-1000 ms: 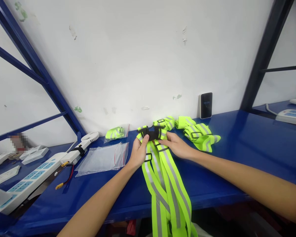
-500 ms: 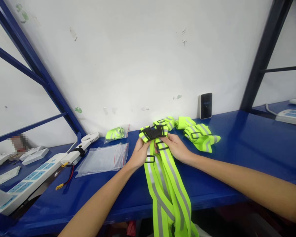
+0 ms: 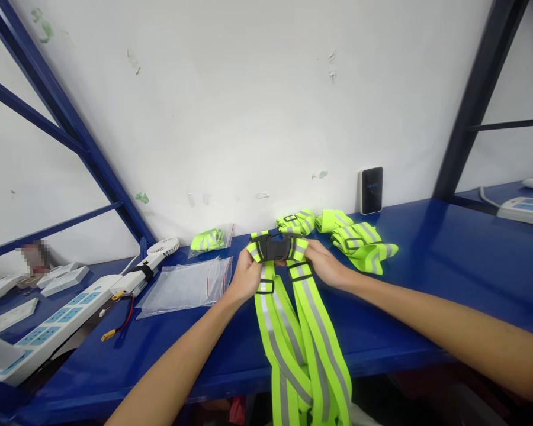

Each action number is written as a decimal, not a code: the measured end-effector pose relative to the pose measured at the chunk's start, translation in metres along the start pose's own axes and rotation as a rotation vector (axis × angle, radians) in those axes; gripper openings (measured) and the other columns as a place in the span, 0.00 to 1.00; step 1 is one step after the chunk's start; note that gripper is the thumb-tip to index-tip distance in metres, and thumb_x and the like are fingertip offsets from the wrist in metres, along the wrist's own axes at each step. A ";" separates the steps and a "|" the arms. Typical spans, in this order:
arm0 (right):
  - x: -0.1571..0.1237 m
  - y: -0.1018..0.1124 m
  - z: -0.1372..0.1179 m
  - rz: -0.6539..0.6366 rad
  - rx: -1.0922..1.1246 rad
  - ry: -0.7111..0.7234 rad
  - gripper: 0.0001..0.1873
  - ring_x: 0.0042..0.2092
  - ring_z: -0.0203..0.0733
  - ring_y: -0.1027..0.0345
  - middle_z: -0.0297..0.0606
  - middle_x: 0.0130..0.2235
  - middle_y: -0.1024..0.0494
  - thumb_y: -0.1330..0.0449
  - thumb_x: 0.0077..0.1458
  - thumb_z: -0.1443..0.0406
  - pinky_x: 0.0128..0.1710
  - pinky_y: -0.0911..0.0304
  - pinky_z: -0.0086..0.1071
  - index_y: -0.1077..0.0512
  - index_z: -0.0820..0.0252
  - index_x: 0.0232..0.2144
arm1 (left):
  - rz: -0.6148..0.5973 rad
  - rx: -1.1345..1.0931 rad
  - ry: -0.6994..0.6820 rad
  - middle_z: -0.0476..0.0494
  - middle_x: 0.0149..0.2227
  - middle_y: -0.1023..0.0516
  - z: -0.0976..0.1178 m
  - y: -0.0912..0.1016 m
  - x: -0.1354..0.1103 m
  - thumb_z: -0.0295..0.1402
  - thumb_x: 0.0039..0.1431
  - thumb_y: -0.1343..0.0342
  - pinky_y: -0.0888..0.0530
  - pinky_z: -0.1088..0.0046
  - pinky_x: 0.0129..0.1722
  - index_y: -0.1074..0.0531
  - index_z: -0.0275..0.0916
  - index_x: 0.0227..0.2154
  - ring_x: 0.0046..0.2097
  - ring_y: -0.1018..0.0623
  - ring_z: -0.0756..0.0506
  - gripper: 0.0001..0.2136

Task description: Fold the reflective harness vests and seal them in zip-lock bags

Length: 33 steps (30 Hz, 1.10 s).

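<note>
Both hands hold a neon-yellow reflective vest [image 3: 322,331] made of straps with grey stripes. A black side-release buckle [image 3: 276,247], its halves joined, spans the gap between them. My left hand [image 3: 247,275] is closed on the strap at the buckle's left end. On the other side, my right hand [image 3: 324,263] grips the strap right of the buckle; its fingertips are hidden behind the webbing. Black slider rings [image 3: 265,287] sit on the straps just below. The long straps hang down over the table's front edge.
Folded yellow reflective straps [image 3: 357,239] lie at the back, near a black-and-white device [image 3: 371,190] against the wall. Clear plastic bags [image 3: 182,287], a bagged strap bundle [image 3: 208,239], a small white fan [image 3: 153,257] and a long power strip [image 3: 62,322] are on the left.
The buckle has come slightly lower and turned its flat face toward me. My hands have spread a little apart, pulling the straps at its ends straighter; the hanging straps have parted.
</note>
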State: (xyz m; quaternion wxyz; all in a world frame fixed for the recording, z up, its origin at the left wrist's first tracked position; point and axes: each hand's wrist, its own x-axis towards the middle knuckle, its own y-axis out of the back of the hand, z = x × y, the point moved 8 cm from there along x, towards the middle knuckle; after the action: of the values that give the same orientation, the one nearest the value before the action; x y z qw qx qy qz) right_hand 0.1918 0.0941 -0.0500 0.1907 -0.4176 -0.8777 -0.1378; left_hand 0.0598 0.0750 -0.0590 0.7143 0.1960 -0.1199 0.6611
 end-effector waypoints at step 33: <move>-0.003 0.010 0.000 0.249 -0.135 0.076 0.09 0.42 0.50 0.26 0.36 0.34 0.18 0.39 0.53 0.63 0.42 0.31 0.40 0.21 0.58 0.35 | 0.176 0.174 -0.182 0.44 0.37 0.20 0.014 0.006 -0.003 0.28 0.54 0.43 0.26 0.70 0.41 0.25 0.36 0.37 0.39 0.22 0.44 0.08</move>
State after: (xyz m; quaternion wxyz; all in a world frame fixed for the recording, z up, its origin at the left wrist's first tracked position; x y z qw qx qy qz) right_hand 0.2013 0.0975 -0.0503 0.2109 -0.5298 -0.7998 -0.1874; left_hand 0.0544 0.0663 -0.0468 0.6199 0.3051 -0.1429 0.7087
